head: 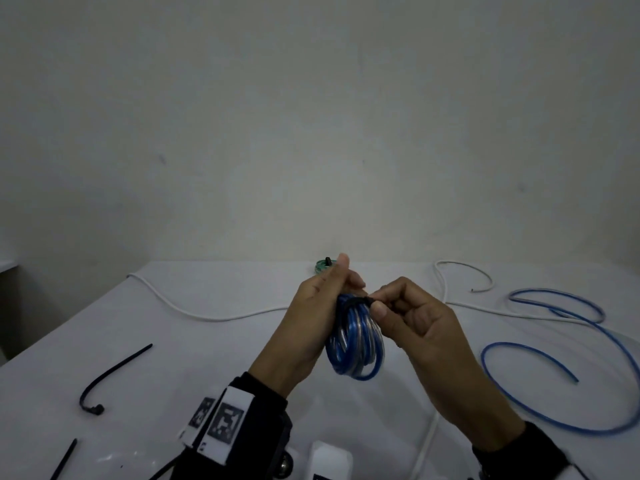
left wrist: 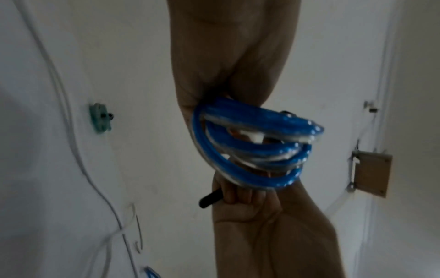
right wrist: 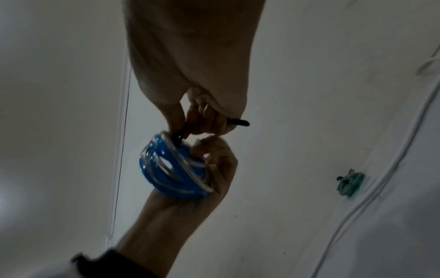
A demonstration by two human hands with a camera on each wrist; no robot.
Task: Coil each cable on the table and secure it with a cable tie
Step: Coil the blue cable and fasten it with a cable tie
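- Holding a bundle of coiled blue-and-clear plastic cable (head: 355, 341) above the white table (head: 214, 368), the left hand (head: 311, 323) wraps its fingers round the coil's near-left side, thumb raised.
- The right hand (head: 419, 327) pinches a black plastic cable tie (head: 360, 301) at the top of the coil, between thumb and forefinger, with the other fingers curled in.
- In the right wrist view the tie's free tail (right wrist: 239, 123) pokes out past the right hand's fingers (right wrist: 209, 120), so the strap seems already threaded through its head.
- Step in hand, as judged: cinching the tie round this coil; how tightly it sits cannot be told.
- The next move probably calls for a steady pull on the tail by the right hand while the left keeps the loops gathered, so that none slips out of the band.
- Beyond the hands lies a small green coil (head: 323, 266), apparently already tied.
- To the right of the right hand, a loose blue cable (head: 554, 372) sprawls uncoiled; a thin white cable (head: 207, 317) runs across the table behind both hands.
- To the left of the left hand lie spare black ties (head: 110, 375), ready for the cables still to be coiled.
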